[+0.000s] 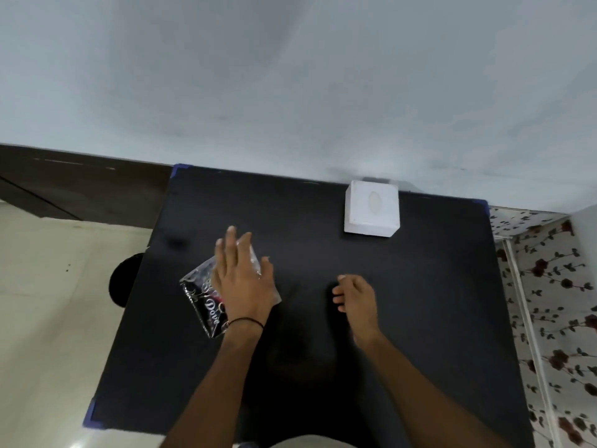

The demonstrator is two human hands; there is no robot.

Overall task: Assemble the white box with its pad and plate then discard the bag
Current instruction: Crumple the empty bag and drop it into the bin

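Note:
A white box [371, 208] with an oval mark on its top stands at the far edge of the black table [420, 302], against the wall. A clear plastic bag [202, 299] with dark printed lettering lies on the left part of the table. My left hand [242, 282] lies flat over the bag with its fingers spread, covering most of it. My right hand [355, 299] hovers over the middle of the table, fingers loosely curled, holding nothing. No pad or plate shows.
The table has blue tape at its corners. A dark round object [124, 279] sits on the pale floor left of the table. A floral cloth [555, 318] runs along the right side. The grey wall rises just behind the box.

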